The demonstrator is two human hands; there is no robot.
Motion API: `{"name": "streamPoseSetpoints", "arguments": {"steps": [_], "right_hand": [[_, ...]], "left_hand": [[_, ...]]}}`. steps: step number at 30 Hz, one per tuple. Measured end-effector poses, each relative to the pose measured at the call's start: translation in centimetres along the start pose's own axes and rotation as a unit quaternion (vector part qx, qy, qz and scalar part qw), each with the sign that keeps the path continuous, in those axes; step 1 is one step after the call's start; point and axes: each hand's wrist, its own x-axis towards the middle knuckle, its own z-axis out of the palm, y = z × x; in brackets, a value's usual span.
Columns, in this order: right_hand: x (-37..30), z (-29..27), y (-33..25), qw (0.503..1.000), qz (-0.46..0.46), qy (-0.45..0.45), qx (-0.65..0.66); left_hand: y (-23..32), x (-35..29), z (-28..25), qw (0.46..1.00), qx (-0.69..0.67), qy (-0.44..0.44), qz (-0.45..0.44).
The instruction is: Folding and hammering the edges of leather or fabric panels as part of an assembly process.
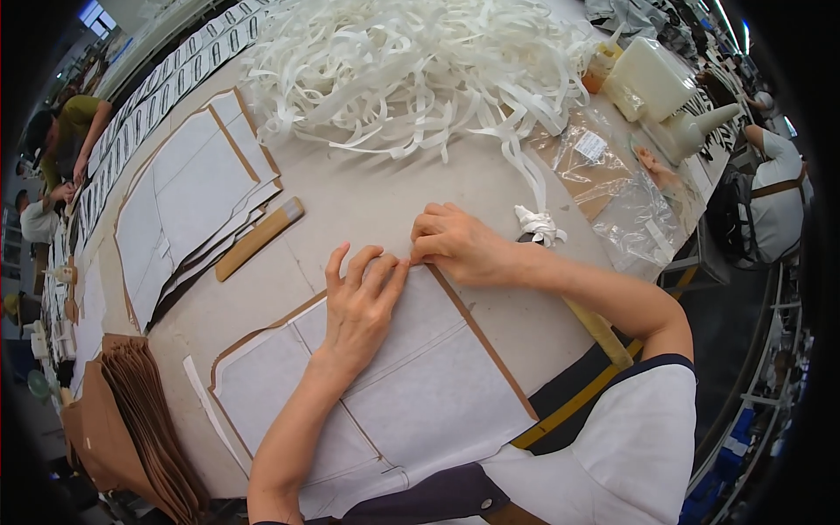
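A flat panel with a white backing and narrow brown borders lies in front of me, its near end reaching my lap. Seams cross the white side. My left hand rests on the panel's far edge, fingers stretched and slightly apart, index fingertip close to the right hand. At the far right corner, my right hand has its fingers pinched together on the panel's edge. The fingers hide the exact bit being gripped.
Beyond my hands is a heap of white tape. Similar panels and a wooden strip lie to the left, folded brown pieces nearer. Plastic bags and a white squeeze bottle sit right. Other people work farther off.
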Motion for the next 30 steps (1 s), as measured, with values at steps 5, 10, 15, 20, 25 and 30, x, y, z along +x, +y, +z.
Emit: {"name": "streamPoseSetpoints", "arguments": {"steps": [5,10,15,20,25,30], "right_hand": [[-0.5,-0.3,0.9,0.997,-0.079,-0.008,-0.017],[-0.2,-1.6,0.0,0.936,-0.269,-0.036,-0.222],[-0.3,-0.7,-1.9,0.942,-0.234,-0.041,-0.236],[0.2,0.3,-2.5,0.996,-0.054,-0.012,-0.07],[7.8,3.3,0.2,0.995,-0.037,0.063,-0.063],[18.3,10.9,-0.1,0.971,-0.162,-0.03,-0.174]], "left_hand": [[0.2,0.0,-0.2,1.0,0.007,-0.007,0.003],[1.1,0.0,-0.5,1.0,0.028,-0.009,0.005],[2.8,-1.2,-0.1,0.998,0.016,-0.028,-0.048],[3.4,-2.6,-1.3,0.999,-0.013,-0.012,-0.051],[3.6,-2.6,-1.6,0.996,-0.034,-0.008,-0.083],[4.1,-2.5,-0.7,0.991,-0.042,0.015,-0.13]]}}
